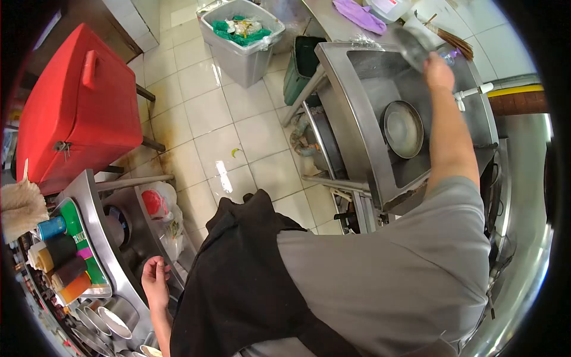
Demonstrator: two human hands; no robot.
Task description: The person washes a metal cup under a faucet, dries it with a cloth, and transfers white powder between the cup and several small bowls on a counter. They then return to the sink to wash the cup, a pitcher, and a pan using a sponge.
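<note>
My right hand (439, 72) reaches over the far right part of the steel sink (380, 77). Its fingers are closed on the edge of a round metal pan (410, 49), which is blurred by motion. A second round metal pan (404, 129) lies in the sink basin below my forearm. My left hand (156, 278) hangs beside the steel counter on the left, fingers loosely bent and a little apart, with nothing in it.
A red cooler (77, 113) stands on legs at the left. Sauce bottles (68, 271) and metal containers (119, 315) crowd the left counter. A grey bin (241, 53) and a green bin (302, 68) stand ahead. A white tap (473, 92) juts over the sink.
</note>
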